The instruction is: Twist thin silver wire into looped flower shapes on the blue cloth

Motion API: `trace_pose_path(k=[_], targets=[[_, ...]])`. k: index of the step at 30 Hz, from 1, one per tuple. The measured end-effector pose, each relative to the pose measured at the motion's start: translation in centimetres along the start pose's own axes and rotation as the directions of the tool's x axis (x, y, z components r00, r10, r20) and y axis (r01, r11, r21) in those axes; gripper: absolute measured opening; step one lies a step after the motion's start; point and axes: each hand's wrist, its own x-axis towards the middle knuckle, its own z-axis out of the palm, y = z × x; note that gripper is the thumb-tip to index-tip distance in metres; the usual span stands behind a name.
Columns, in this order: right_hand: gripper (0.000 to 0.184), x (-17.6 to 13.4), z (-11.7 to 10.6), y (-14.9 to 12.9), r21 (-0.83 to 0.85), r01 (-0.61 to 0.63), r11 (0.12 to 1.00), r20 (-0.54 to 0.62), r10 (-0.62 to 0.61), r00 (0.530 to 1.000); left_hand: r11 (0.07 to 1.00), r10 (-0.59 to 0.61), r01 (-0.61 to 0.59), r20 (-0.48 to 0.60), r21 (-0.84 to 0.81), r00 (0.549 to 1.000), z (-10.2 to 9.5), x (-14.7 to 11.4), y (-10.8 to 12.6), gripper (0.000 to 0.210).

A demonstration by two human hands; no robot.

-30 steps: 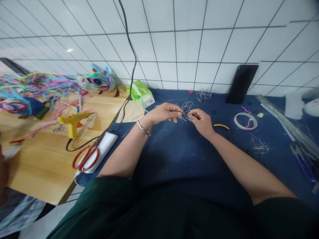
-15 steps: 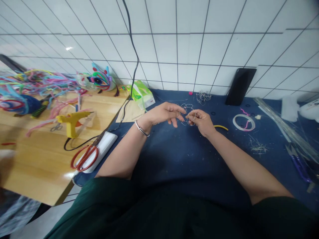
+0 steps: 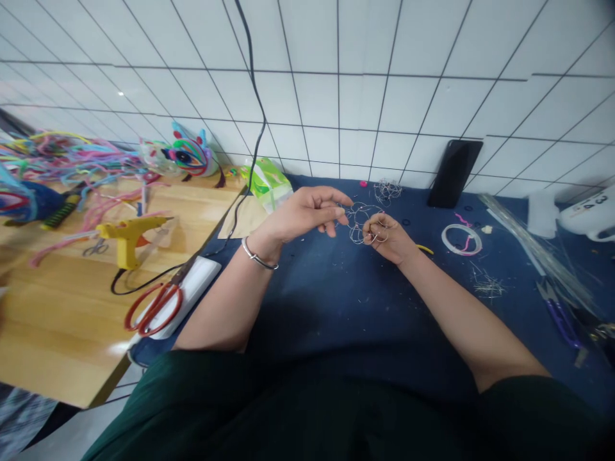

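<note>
A small piece of thin silver wire bent into several linked loops (image 3: pixel 356 234) is held up between my hands over the dark blue cloth. My right hand (image 3: pixel 390 239) is closed, its thumb and fingertips pinching the right side of the loops. My left hand (image 3: pixel 310 214), with a bracelet at the wrist, has its thumb and forefinger brought together at the left edge of the wire; the other fingers are loosely curled. Behind the hands lies a tangled bundle of similar wire loops (image 3: pixel 387 190), near the wall.
On the left wooden table are a yellow glue gun (image 3: pixel 129 240), red-handled scissors (image 3: pixel 156 309) and colourful pipe cleaners (image 3: pixel 81 160). A black phone (image 3: pixel 455 173) leans on the tiled wall. At right lie a white ring spool (image 3: pixel 446 240), cut wires (image 3: pixel 489 283), purple-handled pliers (image 3: pixel 562 320) and a mug (image 3: pixel 589 214).
My hands have drawn slightly apart, and more of the wire loops shows between them. My left thumb and forefinger have come closer together. The view has shifted a little.
</note>
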Motion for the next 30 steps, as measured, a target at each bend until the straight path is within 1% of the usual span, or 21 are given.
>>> trace_pose_path(k=[2, 4, 6, 8, 11, 14, 18, 22, 24, 26, 28, 30], targets=[[0.028, 0.0, 0.0, -0.1, -0.003, 0.005, 1.000, -0.019, -0.005, 1.000, 1.000, -0.004, 0.005, -0.033, 0.022, 0.999, -0.1, 0.3, -0.6, 0.023], [0.030, 0.0, 0.1, -0.1, -0.007, 0.006, 1.000, -0.037, -0.006, 0.999, 0.998, -0.019, 0.022, -0.043, 0.066, 0.999, -0.2, 0.8, -1.5, 0.020], [0.029, 0.1, 0.1, -0.1, -0.015, 0.004, 1.000, -0.035, -0.005, 0.999, 0.991, -0.037, 0.040, -0.025, 0.125, 0.999, -0.2, 1.3, -2.6, 0.020], [0.028, 0.1, 0.0, -0.1, -0.030, 0.010, 0.999, -0.024, -0.011, 1.000, 0.988, -0.072, 0.066, 0.037, 0.141, 0.997, -0.2, 1.7, -3.6, 0.022], [0.025, 0.1, -0.1, -0.1, -0.058, 0.029, 0.998, -0.012, -0.030, 0.999, 0.993, -0.117, 0.116, 0.136, 0.009, 0.984, 0.1, 2.1, -4.7, 0.026], [0.023, 0.1, -0.1, -0.3, -0.126, 0.034, 0.991, 0.003, -0.034, 0.999, 0.979, -0.119, 0.145, 0.173, -0.144, 0.978, 0.5, 2.4, -5.2, 0.027], [0.022, 0.0, 0.1, -0.2, -0.244, 0.026, 0.969, -0.015, -0.030, 0.999, 0.934, -0.148, 0.190, 0.156, -0.302, 0.977, 1.4, 2.3, -6.1, 0.024], [0.020, 0.1, 0.0, 0.3, -0.347, -0.041, 0.937, -0.019, 0.036, 0.999, 0.835, -0.241, 0.263, 0.110, -0.484, 0.964, 2.4, 1.0, -8.0, 0.019], [0.020, 0.0, 0.1, 0.5, -0.410, -0.067, 0.910, -0.011, 0.069, 0.998, 0.781, -0.304, 0.306, 0.096, -0.544, 0.948, 2.6, 0.0, -9.0, 0.018], [0.020, 0.0, 0.5, 0.6, -0.509, -0.069, 0.858, 0.020, 0.092, 0.996, 0.746, -0.360, 0.349, 0.098, -0.567, 0.928, 2.6, -1.3, -9.8, 0.018], [0.019, -0.1, 1.0, 0.6, -0.627, -0.049, 0.778, 0.063, 0.113, 0.992, 0.735, -0.396, 0.386, 0.109, -0.557, 0.912, 2.4, -2.5, -10.2, 0.019], [0.019, -0.2, 1.5, 0.6, -0.722, -0.023, 0.691, 0.062, 0.098, 0.993, 0.748, -0.419, 0.416, 0.118, -0.518, 0.900, 2.2, -3.4, -10.2, 0.021]])
